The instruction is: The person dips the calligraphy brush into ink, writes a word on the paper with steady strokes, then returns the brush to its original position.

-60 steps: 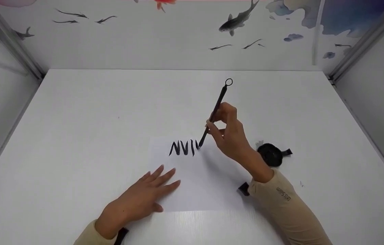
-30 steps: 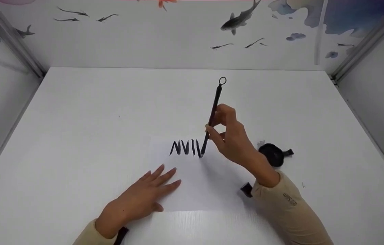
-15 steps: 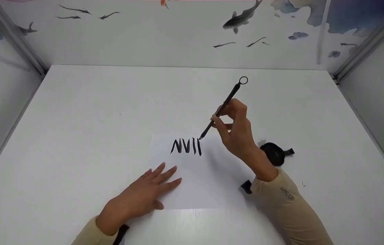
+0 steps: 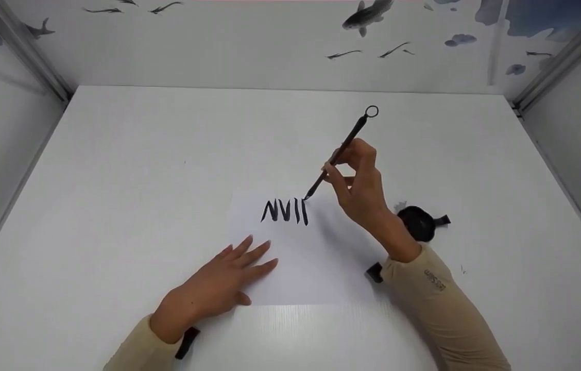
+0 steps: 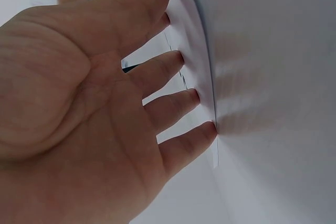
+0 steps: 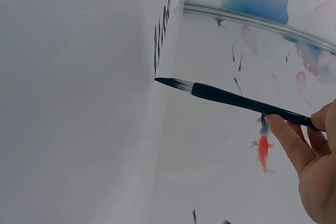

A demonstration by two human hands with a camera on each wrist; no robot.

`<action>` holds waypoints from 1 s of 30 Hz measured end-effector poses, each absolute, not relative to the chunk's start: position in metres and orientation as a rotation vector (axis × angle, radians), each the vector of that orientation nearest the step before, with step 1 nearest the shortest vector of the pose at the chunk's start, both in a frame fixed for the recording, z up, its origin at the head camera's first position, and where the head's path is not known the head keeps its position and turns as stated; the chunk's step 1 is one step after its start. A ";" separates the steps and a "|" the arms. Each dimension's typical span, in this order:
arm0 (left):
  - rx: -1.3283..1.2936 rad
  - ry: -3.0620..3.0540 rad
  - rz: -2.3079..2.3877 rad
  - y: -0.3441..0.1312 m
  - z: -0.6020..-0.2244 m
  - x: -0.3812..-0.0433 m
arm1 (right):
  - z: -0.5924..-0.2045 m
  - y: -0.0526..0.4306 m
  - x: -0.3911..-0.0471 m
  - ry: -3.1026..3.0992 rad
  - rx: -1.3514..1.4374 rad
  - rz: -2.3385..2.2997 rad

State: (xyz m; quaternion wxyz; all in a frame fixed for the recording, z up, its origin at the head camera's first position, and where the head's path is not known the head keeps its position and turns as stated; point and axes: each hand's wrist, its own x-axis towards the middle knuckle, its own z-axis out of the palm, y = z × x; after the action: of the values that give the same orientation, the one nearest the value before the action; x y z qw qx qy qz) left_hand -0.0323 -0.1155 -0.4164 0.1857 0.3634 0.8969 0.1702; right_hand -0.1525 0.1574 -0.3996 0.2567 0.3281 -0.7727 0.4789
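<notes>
My right hand (image 4: 360,188) pinches a dark calligraphy brush (image 4: 345,144) with a hanging loop at its top end. The brush leans to the right, its inked tip right at the top of the last stroke on a white sheet of paper (image 4: 311,273). Black strokes (image 4: 285,211) stand in a row near the sheet's upper edge. In the right wrist view the brush's bristles (image 6: 176,84) are black at the point and pale near the handle. My left hand (image 4: 213,286) rests with spread, straight fingers (image 5: 181,106) on the paper's left side.
A small black dish (image 4: 417,223) with a short handle sits right of the paper, by the right forearm. Black straps or blocks show at the right cuff (image 4: 374,273) and left cuff (image 4: 187,342). White walls (image 4: 249,46) with painted fish enclose the white table (image 4: 131,170).
The brush went down to the foot of the fourth stroke, darkening it, then rose back to its top and tilted right. The left hand stays on the paper; the head view has shifted slightly.
</notes>
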 end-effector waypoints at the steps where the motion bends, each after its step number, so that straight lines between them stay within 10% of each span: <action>1: 1.026 2.525 0.483 -0.115 -0.416 -0.033 | -0.399 0.158 -0.153 -2.095 0.891 1.306; 30: 1.055 2.524 0.480 -0.117 -0.414 -0.031 | -0.393 0.164 -0.151 -2.240 0.879 1.248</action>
State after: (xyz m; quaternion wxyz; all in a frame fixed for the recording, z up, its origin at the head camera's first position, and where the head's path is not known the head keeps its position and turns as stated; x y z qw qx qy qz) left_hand -0.0315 -0.1170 -0.4142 0.1810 0.3736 0.8938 0.1698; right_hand -0.1508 0.1639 -0.3930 0.2139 0.3167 -0.8072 0.4498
